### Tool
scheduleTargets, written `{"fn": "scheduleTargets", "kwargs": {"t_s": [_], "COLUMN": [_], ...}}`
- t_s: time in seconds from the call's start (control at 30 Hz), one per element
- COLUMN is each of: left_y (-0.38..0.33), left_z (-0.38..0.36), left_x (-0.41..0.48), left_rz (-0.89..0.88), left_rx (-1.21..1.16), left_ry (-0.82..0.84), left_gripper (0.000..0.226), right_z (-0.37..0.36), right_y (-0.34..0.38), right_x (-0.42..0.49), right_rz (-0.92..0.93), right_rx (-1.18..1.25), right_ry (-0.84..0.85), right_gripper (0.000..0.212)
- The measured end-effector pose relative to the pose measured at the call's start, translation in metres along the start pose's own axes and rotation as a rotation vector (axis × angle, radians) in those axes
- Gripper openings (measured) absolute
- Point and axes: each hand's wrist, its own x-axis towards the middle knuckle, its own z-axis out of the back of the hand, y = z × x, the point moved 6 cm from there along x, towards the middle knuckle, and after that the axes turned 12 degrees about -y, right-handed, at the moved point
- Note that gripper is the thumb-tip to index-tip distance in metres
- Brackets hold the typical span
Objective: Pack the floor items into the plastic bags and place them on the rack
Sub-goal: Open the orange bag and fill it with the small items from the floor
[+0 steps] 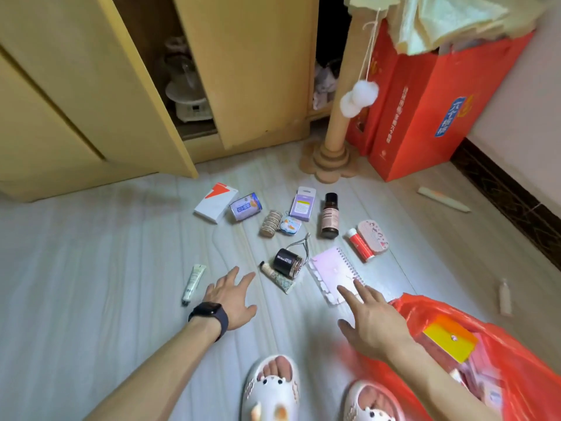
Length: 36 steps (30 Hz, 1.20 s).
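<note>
- A spiral notebook (332, 273), a dark jar (287, 259) and a brown bottle (329, 217) are scattered with other small items on the floor (91, 253), all within arm's reach.
- A red plastic bag (516, 375) lies open at the right (some contents are already inside), apparently for quick filling.
- The left hand (232, 297) and right hand (373, 323) are stretched forward palm-down with fingers spread, and nothing is held. Contact between the right fingertips and the notebook cannot be told.
</note>
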Motion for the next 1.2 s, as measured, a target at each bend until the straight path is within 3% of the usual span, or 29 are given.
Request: {"fn": "scheduleTargets", "kwargs": {"t_s": [0.1,0.27,0.5,0.73,0.8,0.87,0.93,1.03,1.13,1.2], "left_y": [-0.009,-0.039,-0.069,-0.064,-0.061,-0.059,-0.062,-0.067,-0.073,-0.087], "left_z": [-0.023,-0.039,-0.059,-0.044,-0.028,0.000,0.038,0.100,0.145,0.159], "left_x": [0.024,0.075,0.116,0.100,0.092,0.080,0.067,0.050,0.027,0.003], "left_rz": [0.018,0.016,-0.031,-0.040,-0.059,-0.093,-0.141,-0.171,-0.187,-0.224], "left_rx": [-0.036,-0.131,-0.160,-0.239,-0.256,-0.266,-0.286,-0.375,-0.497,-0.549], "left_ry": [0.017,-0.036,-0.067,-0.023,-0.005,-0.022,-0.080,-0.228,-0.308,-0.304], "left_gripper": [0.090,0.098,0.072,0.057,0.057,0.058,0.061,0.052,0.046,0.044], "right_z": [-0.035,-0.067,-0.099,-0.095,-0.084,-0.064,-0.034,0.015,0.043,0.041], "right_y": [-0.011,-0.013,-0.006,0.009,0.014,0.019,0.026,0.029,0.006,-0.021], "right_x": [0.031,0.088,0.097,0.061,0.050,0.037,0.016,-0.023,-0.069,-0.105], "right_rz": [-0.163,-0.296,-0.241,-0.308,-0.280,-0.272,-0.265,-0.295,-0.429,-0.596], "right_rx": [-0.115,-0.062,-0.054,0.071,0.118,0.184,0.324,0.557,0.800,1.103], "right_ry": [0.151,0.091,-0.011,0.144,0.148,0.109,0.019,-0.219,-0.409,-0.460], "right_gripper": [0.081,0.100,0.091,0.112,0.109,0.107,0.119,0.122,0.119,0.116]}}
